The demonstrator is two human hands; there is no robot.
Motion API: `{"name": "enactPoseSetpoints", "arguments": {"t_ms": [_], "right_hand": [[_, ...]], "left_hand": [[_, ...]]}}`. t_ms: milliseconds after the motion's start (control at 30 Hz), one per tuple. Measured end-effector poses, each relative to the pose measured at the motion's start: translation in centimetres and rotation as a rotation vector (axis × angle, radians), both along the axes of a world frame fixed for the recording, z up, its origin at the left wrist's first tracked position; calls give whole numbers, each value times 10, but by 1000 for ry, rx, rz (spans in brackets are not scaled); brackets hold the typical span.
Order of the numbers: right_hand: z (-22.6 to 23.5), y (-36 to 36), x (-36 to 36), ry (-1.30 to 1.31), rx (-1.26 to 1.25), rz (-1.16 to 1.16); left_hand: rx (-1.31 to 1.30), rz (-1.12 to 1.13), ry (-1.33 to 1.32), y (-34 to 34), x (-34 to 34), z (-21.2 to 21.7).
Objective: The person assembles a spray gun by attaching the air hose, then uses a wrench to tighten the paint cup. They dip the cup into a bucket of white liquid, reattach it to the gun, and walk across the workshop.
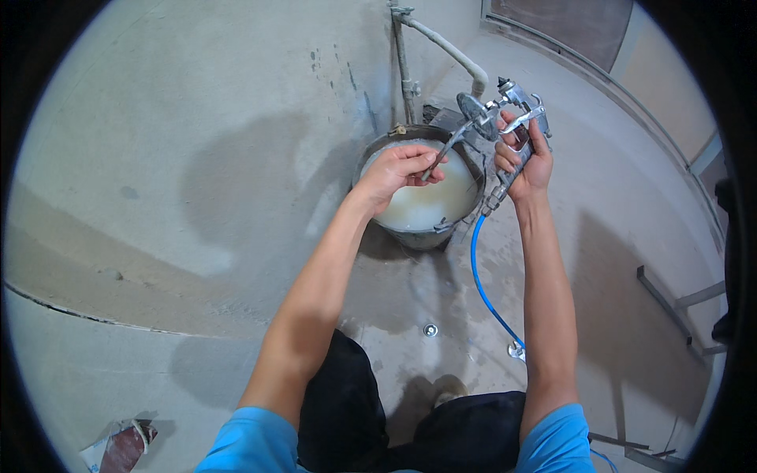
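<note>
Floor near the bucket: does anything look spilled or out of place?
Yes: a small round metal piece lies loose on the floor between bucket and knees. Dark patches there look damp, though some may be shadow.

Wall (pixel 236 63): pale, greyish, with dark streaks and flecks (pixel 351 75) near the pipework. Pipework (pixel 449 47), upper centre: upright length against the wall, joined near the top to a slanting branch with a downward bend. Panel (pixel 568 24), upper right: brownish, metal-edged. Floor (pixel 623 229): pale grey, scuffed, shadowed in patches. Metal frame (pixel 664 296), far right: straight grey bars, joined at an angle. Dark object (pixel 724 260), right rim: kind unclear. Container (pixel 122 448), lower left: whitish and dark red, lying tilted, partly cut off.
</note>
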State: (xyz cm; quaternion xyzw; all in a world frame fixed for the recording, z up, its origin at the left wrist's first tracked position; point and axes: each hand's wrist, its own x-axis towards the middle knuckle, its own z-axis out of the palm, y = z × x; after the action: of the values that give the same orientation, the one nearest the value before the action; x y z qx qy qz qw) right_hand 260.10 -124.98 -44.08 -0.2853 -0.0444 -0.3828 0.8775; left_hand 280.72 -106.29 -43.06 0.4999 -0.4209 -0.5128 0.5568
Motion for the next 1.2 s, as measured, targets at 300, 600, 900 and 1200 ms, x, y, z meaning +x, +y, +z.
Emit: {"name": "enactPoseSetpoints", "arguments": {"t_ms": [300,600,900,1200], "right_hand": [[-1,-17,-18,-87,402,298],[4,-22,-25,-60,597,343],[13,-17,-37,46,195,37],[27,39,-45,557,-505,-921]], "left_hand": [[-120,-101,220,10,-33,34],[-157,-110,509,8,-67,51],[-91,60,257,0,-64,31],[230,156,-709,-3,1,-68]]}}
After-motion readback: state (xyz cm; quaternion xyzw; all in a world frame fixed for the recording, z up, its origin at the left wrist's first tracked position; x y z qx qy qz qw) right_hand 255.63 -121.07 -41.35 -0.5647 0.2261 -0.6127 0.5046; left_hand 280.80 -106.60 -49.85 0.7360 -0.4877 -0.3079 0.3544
